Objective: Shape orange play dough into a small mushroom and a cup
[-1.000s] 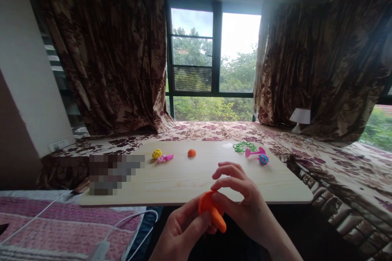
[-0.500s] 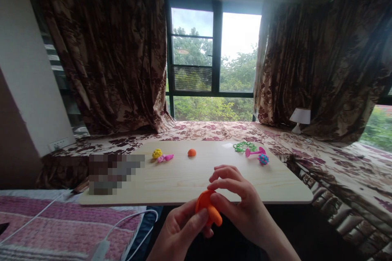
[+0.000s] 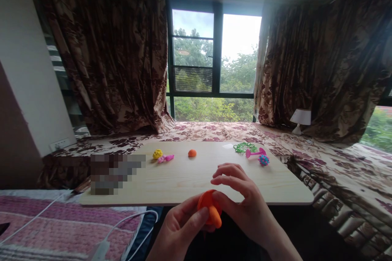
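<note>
An orange piece that looks like modelling clay, a thin rounded disc with a thick finger-like stub sticking out toward me, is held up in front of the table's near edge. My left hand pinches it from the left, thumb over the front and fingers behind. Against its upper right side rests the thumb of my right hand; the index and other visible fingers are raised and spread above it. On the table beyond lies a small orange lump.
The pale wooden table carries a yellow lump and a pink piece at left. Green looped string, a pink dumbbell-shaped piece and a blue spiky ball lie at right. A white cable crosses the bed.
My right index finger has lifted off the orange piece, leaving the thumb on it. The piece has turned slightly in my left hand, its stub pointing more downward.
</note>
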The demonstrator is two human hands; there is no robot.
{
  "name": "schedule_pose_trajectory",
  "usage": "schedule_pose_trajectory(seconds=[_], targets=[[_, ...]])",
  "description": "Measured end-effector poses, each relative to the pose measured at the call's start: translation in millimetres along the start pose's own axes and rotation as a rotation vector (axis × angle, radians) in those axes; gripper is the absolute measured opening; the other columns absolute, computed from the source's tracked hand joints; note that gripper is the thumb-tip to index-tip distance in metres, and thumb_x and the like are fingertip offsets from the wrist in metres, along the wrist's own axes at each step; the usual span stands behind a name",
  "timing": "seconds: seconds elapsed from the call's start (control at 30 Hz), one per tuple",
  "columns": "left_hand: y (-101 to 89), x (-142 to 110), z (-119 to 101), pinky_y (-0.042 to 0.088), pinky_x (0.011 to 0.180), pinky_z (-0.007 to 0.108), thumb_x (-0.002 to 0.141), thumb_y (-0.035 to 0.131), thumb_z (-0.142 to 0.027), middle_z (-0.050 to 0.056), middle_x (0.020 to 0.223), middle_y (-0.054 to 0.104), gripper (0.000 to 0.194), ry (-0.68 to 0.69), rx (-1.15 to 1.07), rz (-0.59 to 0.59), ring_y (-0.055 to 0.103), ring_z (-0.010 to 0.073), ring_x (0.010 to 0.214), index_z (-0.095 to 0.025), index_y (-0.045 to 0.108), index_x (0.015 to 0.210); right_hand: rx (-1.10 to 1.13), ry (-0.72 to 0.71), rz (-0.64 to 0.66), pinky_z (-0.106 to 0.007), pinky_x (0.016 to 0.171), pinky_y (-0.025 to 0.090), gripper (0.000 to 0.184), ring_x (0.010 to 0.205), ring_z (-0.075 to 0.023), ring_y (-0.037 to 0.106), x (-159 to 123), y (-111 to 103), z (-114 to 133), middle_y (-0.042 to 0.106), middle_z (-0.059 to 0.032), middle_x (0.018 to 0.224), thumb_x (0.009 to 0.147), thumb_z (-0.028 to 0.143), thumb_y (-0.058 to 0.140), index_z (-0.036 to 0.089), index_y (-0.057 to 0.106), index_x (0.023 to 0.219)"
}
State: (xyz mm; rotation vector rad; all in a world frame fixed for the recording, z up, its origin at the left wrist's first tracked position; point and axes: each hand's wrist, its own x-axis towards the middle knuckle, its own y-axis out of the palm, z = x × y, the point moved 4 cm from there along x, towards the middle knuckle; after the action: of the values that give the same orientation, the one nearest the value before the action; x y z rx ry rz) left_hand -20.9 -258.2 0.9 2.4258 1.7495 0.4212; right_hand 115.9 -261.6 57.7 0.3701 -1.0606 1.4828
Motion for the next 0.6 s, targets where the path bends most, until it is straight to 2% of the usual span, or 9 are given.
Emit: schedule_pose_trajectory(seconds=[0.13,0.3,0.5,0.6], targets=[[3.6,-0.1,-3.7,0.042,0.063,0.022,0.074,0.059,-0.036,0.003,0.069,0.063,0.031,0.038,0.079,0.040,0.052,0.0132,0.066,-0.018,0.067,0.098,0.006,-0.002,0.049,-0.034,0.089,0.042,0.014,0.104,-0.0196,0.046,0.1,0.3,2.6,0.059,-0.0038,0.092,0.077,0.013,0.059,0.023,0.065,0.083],[6.5,-1.4,-6.1,0.041,0.064,0.022,0.075,0.058,-0.036,0.002,0.067,0.061,0.030,0.039,0.088,0.059,0.050,0.0127,0.065,-0.017,0.067,0.096,-0.008,-0.024,-0.005,-0.033,0.088,0.042,0.015,0.103,-0.0190,0.047,1.0,2.6,3.2,0.060,-0.0037,0.085,0.079,0.009,0.056,0.021,0.065,0.078],[2.8,0.0,-4.5,0.042,0.063,0.023,0.076,0.056,-0.036,0.003,0.069,0.061,0.028,0.046,0.092,0.062,0.051,0.0127,0.064,-0.017,0.067,0.093,0.024,-0.004,0.062,-0.034,0.093,0.039,0.019,0.107,-0.0179,0.045,1.0,0.5,2.4,0.058,-0.0037,0.101,0.081,0.013,0.055,0.024,0.063,0.094],[2.4,0.8,-2.7,0.042,0.061,0.024,0.077,0.054,-0.036,0.003,0.067,0.059,0.027,0.049,0.107,0.076,0.050,0.0120,0.061,-0.016,0.069,0.088,0.028,0.001,0.091,-0.034,0.095,0.038,0.021,0.111,-0.0188,0.042,-0.3,0.7,2.6,0.056,-0.0032,0.105,0.078,0.012,0.059,0.024,0.063,0.094]])
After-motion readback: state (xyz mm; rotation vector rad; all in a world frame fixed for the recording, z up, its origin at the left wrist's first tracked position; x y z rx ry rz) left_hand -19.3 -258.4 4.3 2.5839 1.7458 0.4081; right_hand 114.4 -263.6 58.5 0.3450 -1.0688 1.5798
